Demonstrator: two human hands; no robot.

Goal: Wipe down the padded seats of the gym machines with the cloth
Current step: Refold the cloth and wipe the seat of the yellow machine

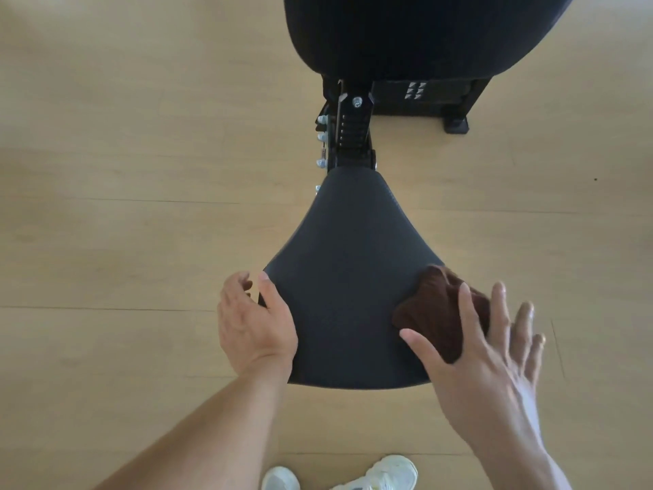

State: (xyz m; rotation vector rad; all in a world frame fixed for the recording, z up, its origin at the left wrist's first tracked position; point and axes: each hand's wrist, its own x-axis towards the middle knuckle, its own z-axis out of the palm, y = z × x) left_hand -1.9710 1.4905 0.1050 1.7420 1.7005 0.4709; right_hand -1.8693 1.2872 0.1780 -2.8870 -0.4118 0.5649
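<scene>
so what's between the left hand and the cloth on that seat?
Only bare black seat pad lies between the left hand and the brown cloth, per the head view.

A pale wood-plank floor (123, 171) fills the frame. On it stand a black machine base (456, 123) at upper right and white shoes (385, 472) at bottom centre.

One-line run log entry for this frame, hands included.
left hand: grips seat left edge | right hand: flat on brown cloth, seat right side | wipe underway
</scene>
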